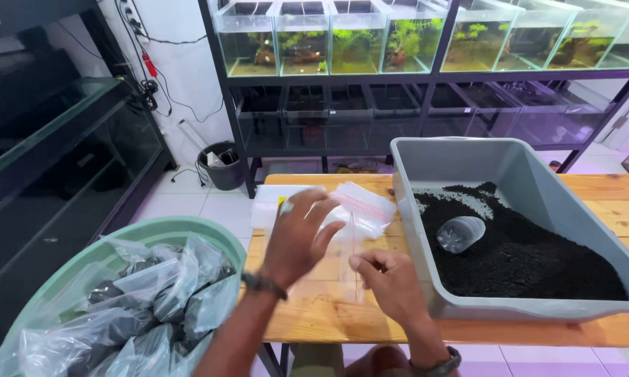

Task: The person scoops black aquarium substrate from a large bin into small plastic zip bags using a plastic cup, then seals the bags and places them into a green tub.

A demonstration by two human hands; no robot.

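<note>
Clear plastic bag stands upright, long axis pointing away from you; your right hand pinches its lower end, your left hand spreads open beside it.

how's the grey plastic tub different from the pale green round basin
The grey rectangular plastic tub sits on the wooden table and holds loose black substrate plus a clear scoop cup. The pale green round basin sits beside the table and holds filled clear bags. Both are open-topped.

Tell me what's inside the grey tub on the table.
The grey tub holds a bed of dark, grainy substrate, piled toward the near side. A clear plastic scoop cup lies on its side on top. Whatever lies beneath the substrate is covered.
</note>
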